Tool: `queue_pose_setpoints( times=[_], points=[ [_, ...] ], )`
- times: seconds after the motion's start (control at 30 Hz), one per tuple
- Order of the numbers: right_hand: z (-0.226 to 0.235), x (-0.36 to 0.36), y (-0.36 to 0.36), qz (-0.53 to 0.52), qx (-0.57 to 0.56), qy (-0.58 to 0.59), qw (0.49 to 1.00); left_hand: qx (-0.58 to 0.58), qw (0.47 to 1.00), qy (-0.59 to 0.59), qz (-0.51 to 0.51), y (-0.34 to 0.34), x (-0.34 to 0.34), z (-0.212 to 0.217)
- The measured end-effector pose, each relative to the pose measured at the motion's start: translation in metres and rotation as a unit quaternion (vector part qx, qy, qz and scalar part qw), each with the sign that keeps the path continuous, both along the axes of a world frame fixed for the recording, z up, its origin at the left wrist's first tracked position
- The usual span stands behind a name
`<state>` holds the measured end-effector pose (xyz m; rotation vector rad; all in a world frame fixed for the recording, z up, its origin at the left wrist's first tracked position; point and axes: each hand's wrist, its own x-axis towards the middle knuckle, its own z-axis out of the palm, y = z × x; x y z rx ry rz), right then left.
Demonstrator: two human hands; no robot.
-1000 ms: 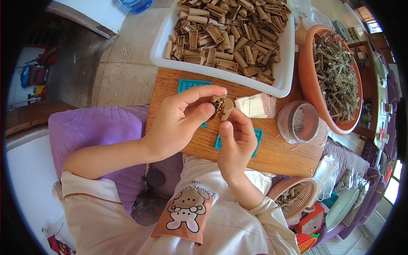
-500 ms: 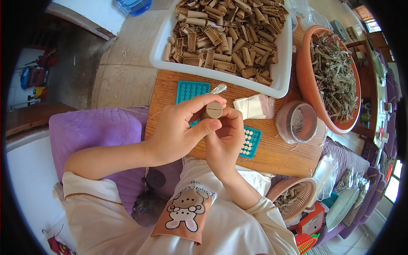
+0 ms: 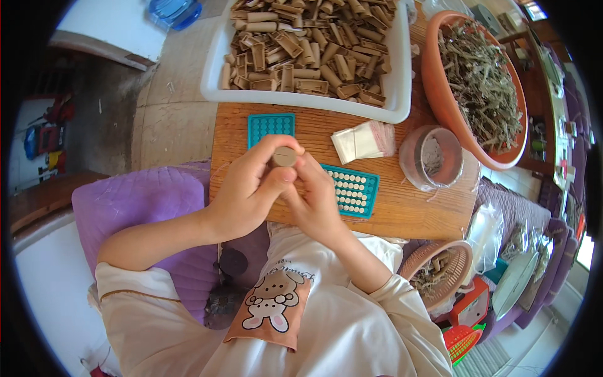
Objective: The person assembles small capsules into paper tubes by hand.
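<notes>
Both hands pinch a small brown cylinder [image 3: 284, 156] over the near-left part of the wooden board [image 3: 389, 213]: left hand [image 3: 248, 188] fingers wrapped around it, right hand [image 3: 314, 201] closed against it. A teal grid tray [image 3: 355, 190] lies just right of the hands, and a white tray of cardboard tubes [image 3: 402, 63] sits at the board's far edge.

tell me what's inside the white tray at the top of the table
The white tray is heaped with short brown paper tubes, some round and some flattened, lying every way. The pile covers the tray's floor, so anything beneath it is hidden.
</notes>
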<state>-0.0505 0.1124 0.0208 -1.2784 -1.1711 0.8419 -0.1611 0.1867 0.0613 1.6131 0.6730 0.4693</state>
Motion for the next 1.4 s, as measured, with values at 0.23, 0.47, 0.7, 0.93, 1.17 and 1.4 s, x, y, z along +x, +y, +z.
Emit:
queue_pose_setpoints(
  times=[0.23, 0.47, 0.7, 0.93, 1.17, 1.4],
  points=[
    [-0.002, 0.137, -0.062, -0.192, -0.188, -0.205, 0.941, -0.210, 0.977, 0.008, -0.039, 0.006, 0.000, 0.016],
    [-0.027, 0.217, -0.069, -0.172, -0.318, -0.387, 0.848, -0.234, 0.969, 0.047, -0.059, 0.006, 0.004, 0.019],
    [-0.070, 0.227, -0.042, -0.184, -0.429, -0.486, 0.739, -0.249, 0.961, 0.068, -0.097, 0.008, 0.008, 0.014],
    [-0.033, 0.225, -0.052, -0.223, -0.303, -0.268, 0.887, -0.330, 0.940, 0.038, -0.073, 0.015, 0.002, 0.011],
    [-0.006, 0.228, -0.075, -0.212, -0.274, -0.040, 0.937, -0.421, 0.899, 0.077, -0.093, 0.007, 0.008, 0.016],
    [0.012, 0.184, -0.066, -0.243, -0.203, 0.062, 0.947, -0.520, 0.851, 0.040, -0.066, 0.012, 0.005, 0.014]
  ],
)
